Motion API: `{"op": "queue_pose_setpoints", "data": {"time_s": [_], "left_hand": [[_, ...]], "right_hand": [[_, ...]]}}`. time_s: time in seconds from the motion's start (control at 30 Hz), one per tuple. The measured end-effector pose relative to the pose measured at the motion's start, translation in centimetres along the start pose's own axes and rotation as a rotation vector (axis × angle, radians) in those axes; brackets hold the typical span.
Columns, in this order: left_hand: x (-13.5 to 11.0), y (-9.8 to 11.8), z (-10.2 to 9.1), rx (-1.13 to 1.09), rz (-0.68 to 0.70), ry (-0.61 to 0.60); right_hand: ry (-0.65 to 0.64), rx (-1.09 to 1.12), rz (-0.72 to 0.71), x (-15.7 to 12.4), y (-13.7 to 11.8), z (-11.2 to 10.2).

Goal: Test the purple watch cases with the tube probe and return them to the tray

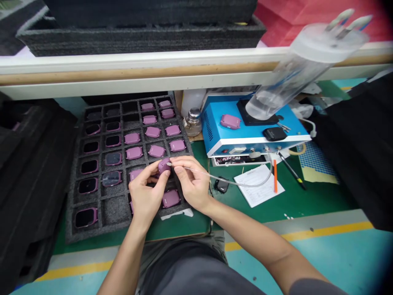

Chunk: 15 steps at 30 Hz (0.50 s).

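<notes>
L hand (146,192) pinches a purple watch-style case (164,166) btwn thumb and fingers, held over right side of a black foam tray (115,209). R hand (192,182) closed on a thin clear tube (233,183) w/ metal tip (169,164), tip right at case's edge. Tray, at left end of green bench mat (196,223), holds rows of purple cases and dark-screened units in its cells. Along mat's far edge: blue bench unit (221,139) w/ one purple case on top, glass jar (193,123), white plastic bottle (192,100). Tube runs back twd unit's front. Near right of mat: paper sheet (258,186), orange marker (275,176), black pen (291,171). Clear plastic canister (294,78) tilted above unit, blurred. Beyond: white-and-wood shelf rail (138,71) w/ black foam trays (138,41). Below bench: teal floor w/ yellow stripe (325,231).
</notes>
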<state>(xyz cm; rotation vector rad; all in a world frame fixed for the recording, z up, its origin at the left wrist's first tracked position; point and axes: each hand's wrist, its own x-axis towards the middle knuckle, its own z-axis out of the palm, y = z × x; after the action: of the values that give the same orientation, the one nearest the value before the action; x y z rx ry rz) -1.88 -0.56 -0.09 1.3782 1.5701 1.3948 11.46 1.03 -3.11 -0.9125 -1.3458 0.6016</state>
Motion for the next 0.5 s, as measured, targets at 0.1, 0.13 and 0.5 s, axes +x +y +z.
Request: {"op": "queue_pose_setpoints", "data": {"time_s": [0.1, 0.13, 0.5], "left_hand": [[0.07, 0.06, 0.03, -0.009, -0.004, -0.004], [0.08, 0.08, 0.04, -0.010, -0.006, -0.005], [0.10, 0.06, -0.02, 0.003, -0.020, -0.015]], "right_hand": [[0.006, 0.016, 0.000, 0.04, -0.03, 0.05], [0.007, 0.019, -0.001, 0.06, -0.03, 0.05], [0.008, 0.021, 0.005, 0.12, 0.06, 0.11]]}}
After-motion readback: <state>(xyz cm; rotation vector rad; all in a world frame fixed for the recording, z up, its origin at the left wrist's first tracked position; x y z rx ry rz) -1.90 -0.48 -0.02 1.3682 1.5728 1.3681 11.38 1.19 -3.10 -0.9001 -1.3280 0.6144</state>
